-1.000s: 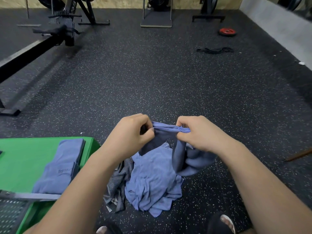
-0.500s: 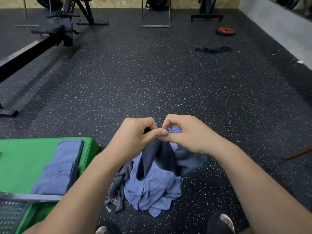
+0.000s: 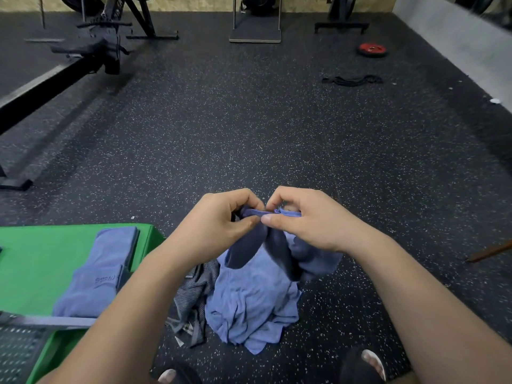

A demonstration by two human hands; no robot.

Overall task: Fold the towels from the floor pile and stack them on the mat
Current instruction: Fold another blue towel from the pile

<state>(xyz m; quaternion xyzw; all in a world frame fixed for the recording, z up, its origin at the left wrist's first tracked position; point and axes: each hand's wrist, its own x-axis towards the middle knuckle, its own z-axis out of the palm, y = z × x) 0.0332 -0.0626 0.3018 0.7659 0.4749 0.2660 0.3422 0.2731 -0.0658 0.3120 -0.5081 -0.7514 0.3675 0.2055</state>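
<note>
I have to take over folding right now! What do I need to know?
Left hand and right hand: both pinch the top edge of one blue towel, held up above the floor pile.
Done: folded blue towels lie on the green mat.
Left: fold the held towel, stack it there, then the pile's blue and grey striped towel.

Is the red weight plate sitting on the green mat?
No, the red weight plate lies on the black speckled floor far across the room, while the green mat holds only folded blue towels.
</note>
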